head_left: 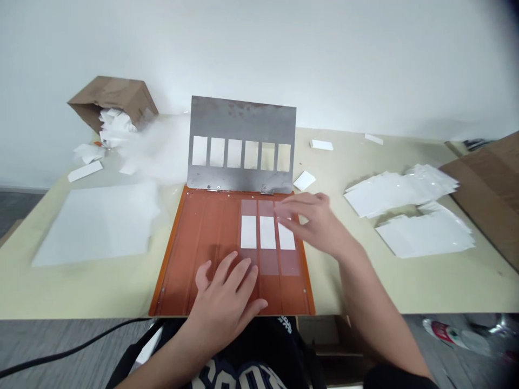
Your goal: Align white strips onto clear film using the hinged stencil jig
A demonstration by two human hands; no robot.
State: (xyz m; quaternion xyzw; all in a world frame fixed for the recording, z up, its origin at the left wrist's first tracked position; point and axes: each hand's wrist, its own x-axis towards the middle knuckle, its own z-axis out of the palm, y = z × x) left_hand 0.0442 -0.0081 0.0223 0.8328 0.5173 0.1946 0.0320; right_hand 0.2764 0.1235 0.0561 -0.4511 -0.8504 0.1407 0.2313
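An orange-brown board [198,232] with shallow lengthwise grooves lies on the table, its grey metal frame plate [243,121] hinged up at the back. Three clear strips, each with a white rectangle [267,232] in its middle, lie side by side in the board's right half. My left hand [229,292], palm down with fingers spread, is over the front of the board, its fingertips by the leftmost strip. At the rightmost strip is my right hand [312,219], fingers stretched left and thumb tip slightly apart from them. Nothing shows between them; the hand partly covers that strip.
Stacked translucent sheets [97,224] lie at left, below a tipped cardboard box [117,94] spilling white scraps. Piles of white cards [424,232] lie at right beside a larger cardboard box [490,194]. Small white pieces [321,145] are behind the board. A bottle [456,336] is below the table.
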